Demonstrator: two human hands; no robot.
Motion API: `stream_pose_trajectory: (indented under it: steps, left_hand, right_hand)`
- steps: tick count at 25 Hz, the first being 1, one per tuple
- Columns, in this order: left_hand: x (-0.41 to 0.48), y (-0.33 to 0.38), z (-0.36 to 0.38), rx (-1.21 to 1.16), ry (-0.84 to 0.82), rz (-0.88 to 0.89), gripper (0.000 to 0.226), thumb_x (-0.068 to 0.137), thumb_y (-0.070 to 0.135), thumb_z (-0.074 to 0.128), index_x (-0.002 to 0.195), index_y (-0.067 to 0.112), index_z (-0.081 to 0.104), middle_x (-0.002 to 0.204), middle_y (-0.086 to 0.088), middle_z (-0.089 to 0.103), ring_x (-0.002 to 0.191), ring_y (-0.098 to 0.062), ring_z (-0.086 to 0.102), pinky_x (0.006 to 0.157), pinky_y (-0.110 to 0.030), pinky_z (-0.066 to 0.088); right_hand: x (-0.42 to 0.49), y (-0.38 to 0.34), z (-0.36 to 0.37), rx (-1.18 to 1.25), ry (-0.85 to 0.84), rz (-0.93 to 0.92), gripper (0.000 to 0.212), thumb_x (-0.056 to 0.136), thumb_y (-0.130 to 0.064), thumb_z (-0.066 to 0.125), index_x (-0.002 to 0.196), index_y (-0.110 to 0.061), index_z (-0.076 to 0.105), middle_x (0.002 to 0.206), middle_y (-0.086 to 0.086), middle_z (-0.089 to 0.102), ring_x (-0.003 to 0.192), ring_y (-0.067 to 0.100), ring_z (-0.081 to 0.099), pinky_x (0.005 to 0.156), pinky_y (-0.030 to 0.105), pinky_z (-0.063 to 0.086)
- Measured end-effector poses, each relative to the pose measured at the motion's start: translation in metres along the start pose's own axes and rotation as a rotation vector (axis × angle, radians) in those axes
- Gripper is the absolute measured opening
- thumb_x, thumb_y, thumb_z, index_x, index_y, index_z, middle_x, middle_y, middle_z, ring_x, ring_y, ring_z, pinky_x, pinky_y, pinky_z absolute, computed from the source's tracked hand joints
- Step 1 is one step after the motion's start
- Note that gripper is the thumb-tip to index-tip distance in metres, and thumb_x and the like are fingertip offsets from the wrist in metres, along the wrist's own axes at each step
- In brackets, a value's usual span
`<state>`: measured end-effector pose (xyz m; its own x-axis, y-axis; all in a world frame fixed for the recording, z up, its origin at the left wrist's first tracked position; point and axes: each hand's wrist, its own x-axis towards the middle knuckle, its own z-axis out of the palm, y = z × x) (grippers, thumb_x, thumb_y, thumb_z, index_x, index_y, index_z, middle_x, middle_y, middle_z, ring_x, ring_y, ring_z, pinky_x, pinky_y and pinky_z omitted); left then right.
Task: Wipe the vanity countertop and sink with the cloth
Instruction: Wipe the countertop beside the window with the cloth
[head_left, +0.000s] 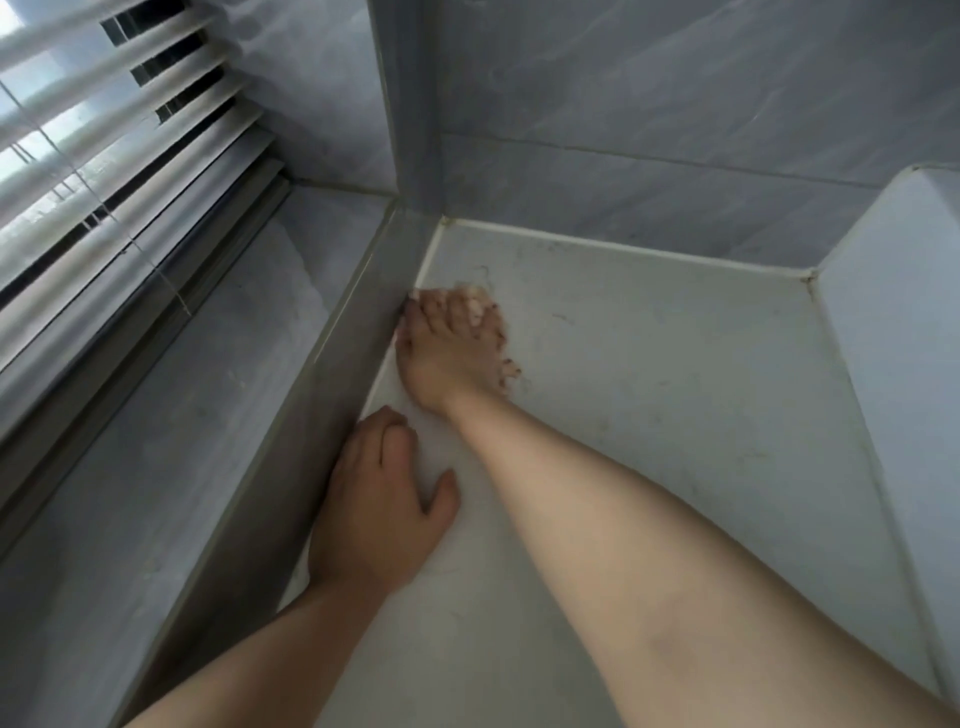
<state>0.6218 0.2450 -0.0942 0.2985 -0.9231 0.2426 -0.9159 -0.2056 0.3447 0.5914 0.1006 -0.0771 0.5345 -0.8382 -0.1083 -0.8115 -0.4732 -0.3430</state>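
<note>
right hand (447, 358), cloth (482, 307) at countertop (649, 395) left edge

The cloth (477, 304) was pale pink and lay on the countertop (649, 395) near its back left corner, mostly hidden under the right hand (447, 353). The countertop was white, flat and smudged, with a few dark strands.

Right hand (447, 353), fingers spread, presses a pale cloth (479, 306) onto the white tabletop (675, 395), against the grey window ledge (332, 374). Left hand (379, 509) rests on the tabletop nearer the viewer. Slatted blind (104, 156) upper left; tiled wall (675, 130) behind.
</note>
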Motion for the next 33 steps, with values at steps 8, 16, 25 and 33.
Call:
stream_pose_trajectory:
  steps: [8,16,25,33]
  left_hand:
    - [-0.001,-0.001,-0.001,-0.077,0.133,-0.031,0.029,0.069,0.014,0.032,0.091,0.005,0.048,0.09,-0.019,0.052,0.084,-0.036,0.053,0.079,-0.034,0.037]
    - [0.001,-0.009,0.008,0.064,0.002,0.033,0.052,0.082,0.023,0.031,0.117,-0.006,0.057,0.12,-0.024,0.059,0.116,-0.035,0.055,0.101,-0.038,0.037]
    - [0.002,-0.002,0.004,0.107,0.005,0.073,0.057,0.082,0.033,0.034,0.115,-0.004,0.062,0.121,-0.025,0.059,0.114,-0.037,0.055,0.099,-0.046,0.041]
    - [0.004,-0.011,0.011,0.09,0.058,0.156,0.048,0.088,0.024,0.034,0.112,-0.006,0.062,0.117,-0.028,0.059,0.11,-0.041,0.057,0.095,-0.046,0.044]
  right_hand:
    - [-0.037,0.022,-0.004,-0.072,-0.05,-0.349,0.044,0.101,-0.038,0.022,0.145,-0.035,0.028,0.156,-0.014,0.019,0.145,0.012,0.007,0.116,0.043,-0.006]
    - [-0.048,0.022,0.001,-0.126,-0.036,-0.219,0.049,0.1,-0.042,0.016,0.148,-0.037,0.012,0.158,-0.011,0.009,0.146,0.019,0.0,0.115,0.049,-0.008]
    - [-0.132,0.225,-0.063,-0.122,0.233,0.757,0.05,0.099,-0.035,0.02,0.148,-0.026,0.02,0.156,0.004,0.018,0.144,0.026,0.011,0.116,0.048,0.01]
    - [-0.145,0.063,-0.001,-0.148,-0.016,-0.104,0.058,0.093,-0.043,0.007,0.149,-0.033,0.018,0.158,-0.006,0.013,0.146,0.017,0.005,0.115,0.036,-0.003]
